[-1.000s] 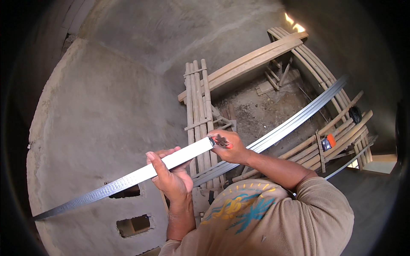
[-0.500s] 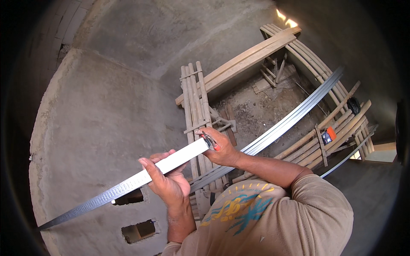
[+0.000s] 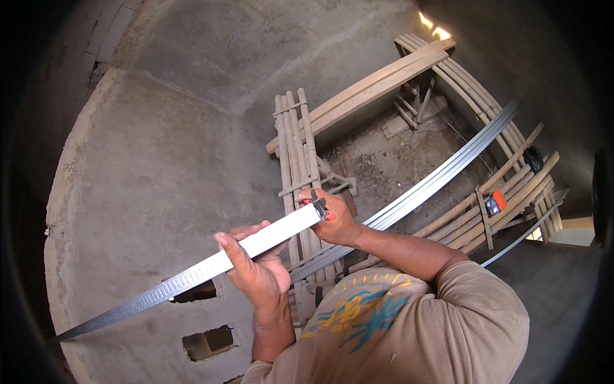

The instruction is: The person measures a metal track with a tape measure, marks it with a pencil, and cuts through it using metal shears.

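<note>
A long light metal channel (image 3: 272,235) slants across the view, its bright end at the middle and its textured length running to the lower left. My left hand (image 3: 259,269) holds it from beneath, with the thumb along one side and the fingers along the other. In my right hand (image 3: 336,224) is a pair of red-handled snips (image 3: 318,203), their dark blades at the channel's near end. My fingers partly hide the handles, and I cannot tell whether the blades bite into the metal.
Several more metal channels (image 3: 422,191) lie across the bamboo scaffold (image 3: 295,147). Wooden planks (image 3: 364,93) bridge its far side above the rubble-strewn floor (image 3: 377,153). An orange-and-blue item (image 3: 495,203) rests on the right-hand poles. The plastered wall (image 3: 147,173) at left has rectangular holes (image 3: 208,344).
Both hands and the channel's near end have shifted slightly right. The snips have turned at the channel end, and their dark blades now stand up more visibly.
</note>
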Motion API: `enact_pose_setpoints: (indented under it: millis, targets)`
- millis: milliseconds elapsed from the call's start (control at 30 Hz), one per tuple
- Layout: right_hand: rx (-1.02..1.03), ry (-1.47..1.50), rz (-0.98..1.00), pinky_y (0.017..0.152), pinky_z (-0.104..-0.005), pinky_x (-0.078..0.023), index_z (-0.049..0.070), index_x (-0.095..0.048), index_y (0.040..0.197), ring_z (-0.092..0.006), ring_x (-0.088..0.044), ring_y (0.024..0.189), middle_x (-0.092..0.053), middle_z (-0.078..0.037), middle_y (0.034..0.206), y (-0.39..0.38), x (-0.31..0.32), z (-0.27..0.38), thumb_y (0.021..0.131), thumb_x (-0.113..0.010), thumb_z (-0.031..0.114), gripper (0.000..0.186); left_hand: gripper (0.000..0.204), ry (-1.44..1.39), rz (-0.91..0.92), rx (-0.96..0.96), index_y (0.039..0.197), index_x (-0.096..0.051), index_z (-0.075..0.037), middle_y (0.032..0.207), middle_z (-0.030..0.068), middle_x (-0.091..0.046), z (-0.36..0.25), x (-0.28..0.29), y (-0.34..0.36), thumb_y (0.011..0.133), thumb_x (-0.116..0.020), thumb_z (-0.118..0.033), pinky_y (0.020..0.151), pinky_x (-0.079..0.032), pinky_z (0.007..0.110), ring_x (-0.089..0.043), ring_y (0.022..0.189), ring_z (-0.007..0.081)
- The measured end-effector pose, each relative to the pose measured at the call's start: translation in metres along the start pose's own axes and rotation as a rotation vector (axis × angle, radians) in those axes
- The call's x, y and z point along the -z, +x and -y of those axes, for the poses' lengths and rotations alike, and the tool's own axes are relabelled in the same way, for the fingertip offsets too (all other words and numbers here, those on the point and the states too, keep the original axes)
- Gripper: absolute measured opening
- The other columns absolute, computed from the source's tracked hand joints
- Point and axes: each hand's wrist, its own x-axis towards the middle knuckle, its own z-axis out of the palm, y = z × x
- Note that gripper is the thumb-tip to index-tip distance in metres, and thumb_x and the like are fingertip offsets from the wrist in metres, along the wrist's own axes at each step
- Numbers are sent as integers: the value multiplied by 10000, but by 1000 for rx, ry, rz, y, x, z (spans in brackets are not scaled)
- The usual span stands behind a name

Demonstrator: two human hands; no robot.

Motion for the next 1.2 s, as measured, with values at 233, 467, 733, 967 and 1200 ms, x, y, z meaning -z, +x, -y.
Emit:
enact_pose_setpoints:
  millis: [233,467,733,967,1200]
  targets:
    - [-49,39,79,685,-335,-529,18,-635,1039,-235,-690,755,-666,-101,834,1,5,4,811,-757,12,259,484,-14,13,19,929,-583,-25,878,100,-610,2,3,5,1014,-554,-501,659,-667,481,-703,887,237]
    - [-176,-39,96,633,-284,-496,14,-661,952,-115,-618,681,-655,-60,757,-5,15,-6,851,-750,75,148,485,-22,20,22,924,-584,-24,888,101,-602,3,3,8,1014,-555,-500,668,-663,494,-697,891,238]
    - [-453,274,242,652,-243,-487,30,-724,949,-59,-591,688,-675,9,774,-7,41,-1,900,-748,123,107,459,-29,32,30,941,-593,-40,911,90,-588,5,8,11,1006,-577,-494,728,-646,520,-674,943,244]
    - [-698,318,86,541,-230,-420,37,-695,893,-30,-507,588,-576,51,664,-18,52,-2,926,-742,157,133,360,-148,113,14,1012,-606,-95,979,61,-585,22,28,19,962,-661,-448,833,-619,496,-648,1032,261]
    - [-336,-29,80,611,-269,-503,5,-689,976,-88,-588,682,-650,-31,774,-24,68,61,942,-710,135,136,140,-88,110,-12,1058,-555,-24,954,89,-622,69,47,26,977,-650,-88,894,-585,438,-631,885,200]
